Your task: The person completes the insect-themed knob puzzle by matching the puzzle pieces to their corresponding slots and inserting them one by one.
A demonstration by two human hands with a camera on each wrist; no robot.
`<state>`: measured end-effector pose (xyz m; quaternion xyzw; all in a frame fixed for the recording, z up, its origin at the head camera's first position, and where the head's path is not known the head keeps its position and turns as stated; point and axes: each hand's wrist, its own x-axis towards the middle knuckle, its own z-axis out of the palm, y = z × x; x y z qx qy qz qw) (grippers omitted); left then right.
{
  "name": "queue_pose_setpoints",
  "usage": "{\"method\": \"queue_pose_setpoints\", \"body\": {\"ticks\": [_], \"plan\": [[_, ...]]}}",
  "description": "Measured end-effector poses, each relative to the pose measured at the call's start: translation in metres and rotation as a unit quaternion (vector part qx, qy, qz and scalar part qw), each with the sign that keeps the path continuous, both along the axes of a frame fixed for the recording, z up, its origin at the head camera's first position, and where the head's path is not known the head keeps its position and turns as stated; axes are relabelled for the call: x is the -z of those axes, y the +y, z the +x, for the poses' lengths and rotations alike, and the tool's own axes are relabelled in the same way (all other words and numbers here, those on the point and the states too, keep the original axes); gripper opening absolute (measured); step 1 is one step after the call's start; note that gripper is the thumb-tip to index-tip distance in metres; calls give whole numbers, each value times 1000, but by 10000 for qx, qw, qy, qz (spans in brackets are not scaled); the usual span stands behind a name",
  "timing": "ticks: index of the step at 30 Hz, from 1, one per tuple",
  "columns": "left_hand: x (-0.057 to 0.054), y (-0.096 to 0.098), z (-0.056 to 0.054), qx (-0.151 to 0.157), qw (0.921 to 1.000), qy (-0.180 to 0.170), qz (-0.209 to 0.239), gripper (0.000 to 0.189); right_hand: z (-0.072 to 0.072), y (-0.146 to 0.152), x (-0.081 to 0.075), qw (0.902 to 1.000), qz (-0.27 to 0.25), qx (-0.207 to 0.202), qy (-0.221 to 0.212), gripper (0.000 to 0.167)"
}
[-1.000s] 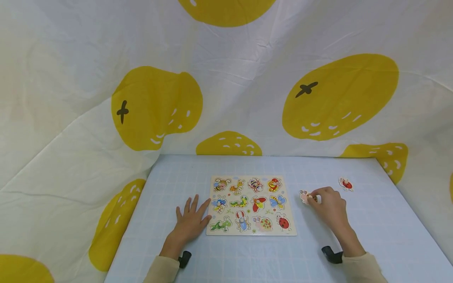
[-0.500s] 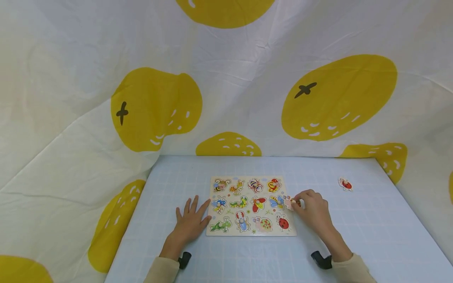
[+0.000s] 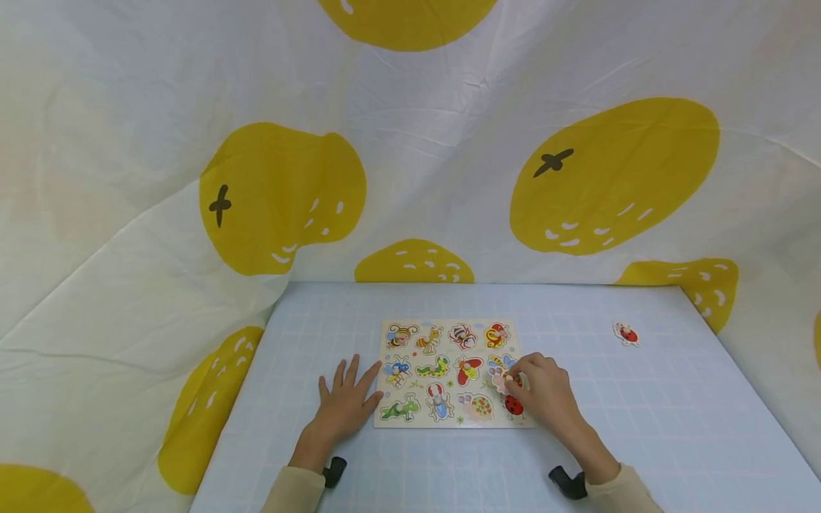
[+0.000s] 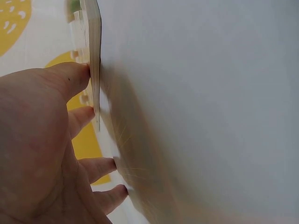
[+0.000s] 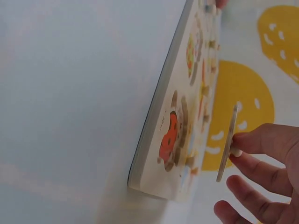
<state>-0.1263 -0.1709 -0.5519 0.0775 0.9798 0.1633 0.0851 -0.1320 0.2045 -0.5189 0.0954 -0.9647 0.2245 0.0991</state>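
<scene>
A wooden insect puzzle board (image 3: 417, 422) lies flat on the table. My left hand (image 3: 344, 406) rests at its left side with fingers spread; in the left wrist view the thumb (image 4: 74, 77) and a finger touch the board's edge. Over the right part of the board, my right hand (image 3: 548, 392) pinches a snail puzzle piece (image 3: 497, 380) with a pink head. In the right wrist view that piece (image 5: 228, 140) appears edge-on, apart from the board, its knob between thumb and forefinger. Below it are the snail picture (image 3: 477, 406) and the ladybug picture (image 3: 513, 405), without knobs.
A loose ladybug puzzle piece (image 3: 626, 333) lies on the table (image 3: 680, 420), to the right of and behind the right hand. Several knobbed insect pieces, such as the caterpillar (image 3: 433, 366), sit in the board. A patterned cloth (image 3: 442, 171) hangs behind the table.
My right hand has carried the snail piece leftward from the table beside the board to above the board's right part. My left hand has stayed in place.
</scene>
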Motion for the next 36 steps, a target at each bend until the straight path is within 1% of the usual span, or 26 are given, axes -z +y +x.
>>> {"method": "queue_pose_setpoints", "body": {"ticks": [9, 16, 22, 28, 36], "plan": [[1, 0, 0, -15, 10000, 10, -49, 61, 7, -15, 5, 9994, 69, -315, 109, 12], [0, 0, 0, -40, 10000, -35, -62, 61, 13, -27, 9, 9983, 20, -523, 256, 15], [0, 1, 0, -22, 9999, 25, -116, 61, 17, -36, 13, 9976, 90, -665, 142, 18], [0, 0, -1, -24, 9999, 36, -109, 61, 18, -41, 15, 9978, 55, -662, 12, 19], [0, 0, -1, -28, 10000, 10, -91, 61, 18, -45, 20, 9977, 253, -617, -135, 20]]}}
